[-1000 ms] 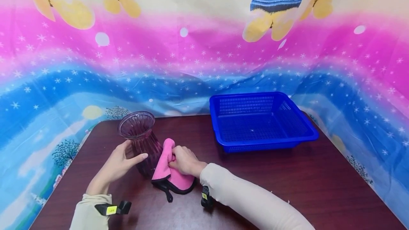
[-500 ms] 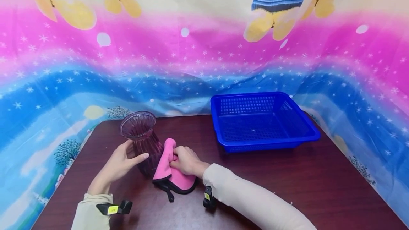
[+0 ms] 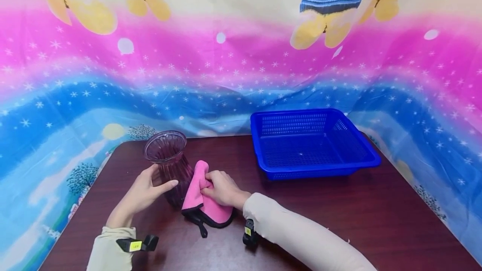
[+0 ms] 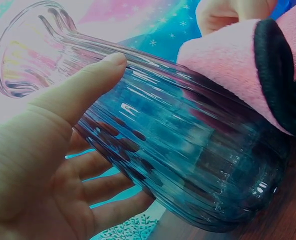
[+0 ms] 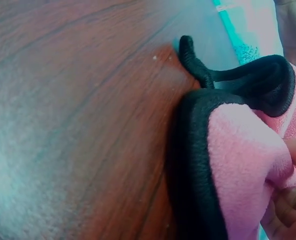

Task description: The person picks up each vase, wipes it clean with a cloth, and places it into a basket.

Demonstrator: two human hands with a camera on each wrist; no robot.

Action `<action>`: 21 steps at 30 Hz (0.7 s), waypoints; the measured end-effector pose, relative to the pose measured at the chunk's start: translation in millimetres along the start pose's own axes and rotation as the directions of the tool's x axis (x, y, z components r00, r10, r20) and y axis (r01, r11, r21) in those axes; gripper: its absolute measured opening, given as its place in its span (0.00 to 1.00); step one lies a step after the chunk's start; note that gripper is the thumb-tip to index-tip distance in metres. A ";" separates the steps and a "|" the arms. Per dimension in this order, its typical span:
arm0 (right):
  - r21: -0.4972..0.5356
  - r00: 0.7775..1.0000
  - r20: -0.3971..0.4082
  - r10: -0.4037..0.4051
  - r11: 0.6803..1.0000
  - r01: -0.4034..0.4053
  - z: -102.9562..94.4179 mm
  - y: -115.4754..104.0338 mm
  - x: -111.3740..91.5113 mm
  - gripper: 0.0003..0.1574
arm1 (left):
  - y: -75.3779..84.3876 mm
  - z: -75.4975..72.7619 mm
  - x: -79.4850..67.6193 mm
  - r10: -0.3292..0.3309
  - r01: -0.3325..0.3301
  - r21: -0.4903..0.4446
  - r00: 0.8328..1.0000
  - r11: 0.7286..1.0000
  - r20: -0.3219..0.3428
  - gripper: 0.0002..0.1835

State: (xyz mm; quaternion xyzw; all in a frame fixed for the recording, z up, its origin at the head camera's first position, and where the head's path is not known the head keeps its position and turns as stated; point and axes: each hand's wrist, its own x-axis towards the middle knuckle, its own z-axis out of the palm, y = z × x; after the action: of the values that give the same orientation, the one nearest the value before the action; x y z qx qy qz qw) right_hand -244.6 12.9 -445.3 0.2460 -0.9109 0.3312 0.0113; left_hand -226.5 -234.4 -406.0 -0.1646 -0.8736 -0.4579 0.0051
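Observation:
A purple ribbed glass vase [image 3: 175,175] with a flared rim stands on the left of the table. My left hand [image 3: 141,193] holds it round its side, thumb in front and fingers behind, as the left wrist view shows. Bunched in my right hand [image 3: 224,189] is a pink cloth [image 3: 199,195] with black edging and a hanging loop. In the left wrist view the cloth [image 4: 228,65] lies along the side of the vase [image 4: 173,135], overlapping its lower part. The right wrist view shows fingers [image 5: 288,210] pinching the folded cloth [image 5: 243,155].
A blue plastic basket [image 3: 312,170] with perforated walls stands at the back right of the dark wooden table [image 3: 339,208]. Behind the table hangs a printed curtain [image 3: 222,70] with snowflakes and bears. Black straps circle both sleeves.
The whole scene shifts slightly to the right in the head view. Both hands keep their hold on the vase and the cloth, and the cloth's top rises very slightly.

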 end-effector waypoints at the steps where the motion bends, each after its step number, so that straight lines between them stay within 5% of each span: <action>1: 0.003 1.000 -0.001 -0.004 1.000 0.004 -0.9 -0.7 0.4 0.20 | 0.0 -0.1 0.0 0.000 0.000 -0.003 1.000 1.000 0.001 0.36; 21: 0.081 0.994 -0.098 -0.046 0.995 0.054 -18.9 -20.6 7.7 0.14 | 0.4 0.0 -0.3 -0.029 0.029 -0.005 0.999 1.000 0.013 0.39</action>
State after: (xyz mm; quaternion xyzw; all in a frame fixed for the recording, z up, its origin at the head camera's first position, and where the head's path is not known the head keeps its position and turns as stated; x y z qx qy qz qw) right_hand -244.6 7.4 -416.8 0.2530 -0.8881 0.3800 0.0530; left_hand -226.1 -234.3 -405.7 -0.1549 -0.8747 -0.4592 -0.0078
